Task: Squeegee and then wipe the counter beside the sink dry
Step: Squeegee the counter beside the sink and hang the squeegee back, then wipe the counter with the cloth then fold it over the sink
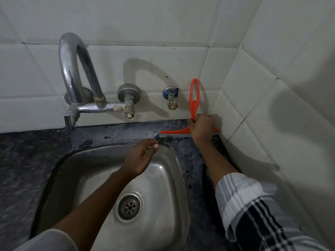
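My right hand (pixel 202 128) grips the lower handle of an orange squeegee (pixel 194 98). Its handle stands upright against the back wall and its blade lies along the dark stone counter (pixel 192 156) in the corner to the right of the sink. My left hand (pixel 141 156) hovers over the far right rim of the steel sink (pixel 163 196), fingers relaxed and holding nothing, its fingertips close to the blade's left end. The counter strip looks wet and dark.
A curved metal tap (pixel 72 73) with wall valves (pixel 128 98) juts from the tiled back wall. A small blue-collared valve (pixel 171 96) sits just left of the squeegee handle. The tiled side wall (pixel 272 115) closes the counter on the right.
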